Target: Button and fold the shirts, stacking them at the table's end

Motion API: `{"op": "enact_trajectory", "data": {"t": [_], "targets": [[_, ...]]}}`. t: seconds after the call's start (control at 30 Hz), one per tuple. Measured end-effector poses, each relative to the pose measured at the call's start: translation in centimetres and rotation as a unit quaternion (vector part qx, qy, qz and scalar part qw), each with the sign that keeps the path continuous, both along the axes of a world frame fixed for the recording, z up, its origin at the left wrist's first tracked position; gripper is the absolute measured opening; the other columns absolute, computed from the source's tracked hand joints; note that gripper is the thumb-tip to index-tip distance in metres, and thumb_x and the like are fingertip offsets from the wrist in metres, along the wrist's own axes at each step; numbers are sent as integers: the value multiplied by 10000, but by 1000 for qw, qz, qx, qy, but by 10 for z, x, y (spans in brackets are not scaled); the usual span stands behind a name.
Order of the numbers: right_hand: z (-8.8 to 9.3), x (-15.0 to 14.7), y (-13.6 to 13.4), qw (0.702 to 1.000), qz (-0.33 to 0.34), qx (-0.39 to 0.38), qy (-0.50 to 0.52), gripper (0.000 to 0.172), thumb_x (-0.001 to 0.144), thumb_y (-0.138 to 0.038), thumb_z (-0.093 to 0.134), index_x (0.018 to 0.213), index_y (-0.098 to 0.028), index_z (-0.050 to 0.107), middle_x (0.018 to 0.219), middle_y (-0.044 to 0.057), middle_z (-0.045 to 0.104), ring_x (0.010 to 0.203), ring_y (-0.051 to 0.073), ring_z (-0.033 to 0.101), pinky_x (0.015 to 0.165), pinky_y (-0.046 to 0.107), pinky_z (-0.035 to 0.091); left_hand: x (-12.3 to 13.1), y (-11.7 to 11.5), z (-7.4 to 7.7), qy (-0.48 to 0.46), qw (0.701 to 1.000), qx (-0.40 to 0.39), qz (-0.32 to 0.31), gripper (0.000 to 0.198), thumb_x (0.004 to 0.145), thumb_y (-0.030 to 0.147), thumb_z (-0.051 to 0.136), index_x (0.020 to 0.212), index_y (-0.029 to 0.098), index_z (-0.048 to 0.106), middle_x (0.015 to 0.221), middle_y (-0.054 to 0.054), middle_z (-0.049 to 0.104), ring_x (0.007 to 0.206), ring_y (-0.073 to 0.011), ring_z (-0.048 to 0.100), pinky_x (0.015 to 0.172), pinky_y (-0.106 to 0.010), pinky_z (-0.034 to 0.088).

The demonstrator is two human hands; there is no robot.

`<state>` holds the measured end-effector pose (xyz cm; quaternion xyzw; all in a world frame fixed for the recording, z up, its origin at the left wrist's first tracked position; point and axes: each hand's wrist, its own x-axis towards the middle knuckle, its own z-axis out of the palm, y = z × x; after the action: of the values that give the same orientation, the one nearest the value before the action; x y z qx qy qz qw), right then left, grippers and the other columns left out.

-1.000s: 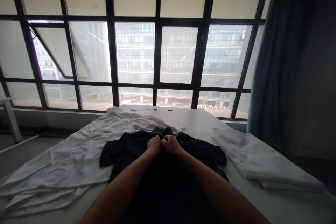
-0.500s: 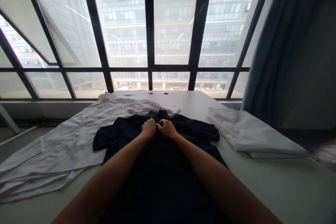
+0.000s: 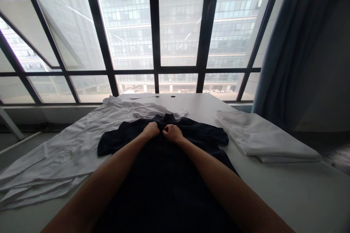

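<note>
A dark navy short-sleeved shirt [image 3: 166, 174] lies spread on the white table, its collar toward the window. My left hand [image 3: 151, 130] is closed on the cloth of its front, just below the collar. Right beside it, a small gap away, my right hand [image 3: 172, 133] pinches the same front near the middle line. What exactly sits between the fingertips, such as a button or a placket edge, is too small and dark to make out. Both short sleeves stretch out to the sides.
A wrinkled white garment [image 3: 82, 138] covers the left of the table [image 3: 273, 189], partly behind the dark shirt. Folded white cloth [image 3: 268, 136] lies on the right. Large framed windows stand behind the far edge, and a blue-grey curtain [image 3: 284, 54] hangs at the right.
My left hand has shifted slightly left, opening a small gap between the two hands. My right hand stays nearly in place. The shirt has barely moved.
</note>
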<state>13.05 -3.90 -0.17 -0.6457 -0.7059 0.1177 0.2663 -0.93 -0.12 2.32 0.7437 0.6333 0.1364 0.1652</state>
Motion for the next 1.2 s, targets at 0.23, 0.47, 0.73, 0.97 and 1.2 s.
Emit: {"op": "enact_trajectory", "data": {"t": [0.23, 0.47, 0.73, 0.97, 1.2], "targets": [[-9, 4, 2, 991, -32, 57, 117, 158, 944, -238, 544, 999, -165, 672, 894, 56, 692, 839, 205, 633, 711, 241, 420, 13, -7, -11, -148, 988, -18, -37, 264, 943, 227, 472, 825, 111, 679, 576, -4, 611, 437, -88, 548, 439, -170, 404], [-17, 13, 7, 979, 44, 72, 185, 113, 901, -175, 532, 926, -142, 637, 805, 21, 653, 746, 162, 596, 679, 218, 414, 7, -20, -29, -374, 924, -19, -73, 155, 950, 204, 516, 910, 104, 628, 555, 51, 561, 366, -40, 463, 398, -144, 334], [-23, 16, 11, 977, 35, 63, 201, 136, 881, -193, 537, 931, -130, 646, 791, 22, 649, 695, 160, 595, 691, 231, 459, 8, -13, -33, -278, 961, 2, -6, 182, 919, 200, 545, 942, 94, 690, 664, -19, 671, 432, -67, 558, 437, -150, 402], [-25, 20, 17, 980, 33, 54, 187, 269, 848, -106, 535, 1069, -117, 686, 835, 42, 682, 746, 176, 645, 798, 264, 514, 11, -11, -24, -215, 976, -26, -4, 165, 820, 179, 631, 709, 82, 705, 634, -64, 687, 455, -117, 606, 467, -185, 451], [-22, 22, 19, 989, 24, 46, 141, 246, 833, -97, 562, 979, -135, 756, 784, 38, 697, 760, 196, 663, 800, 261, 512, 21, 2, -15, -105, 993, -49, 27, 106, 758, 148, 672, 706, 70, 721, 621, -115, 704, 505, -181, 665, 544, -233, 522]]}}
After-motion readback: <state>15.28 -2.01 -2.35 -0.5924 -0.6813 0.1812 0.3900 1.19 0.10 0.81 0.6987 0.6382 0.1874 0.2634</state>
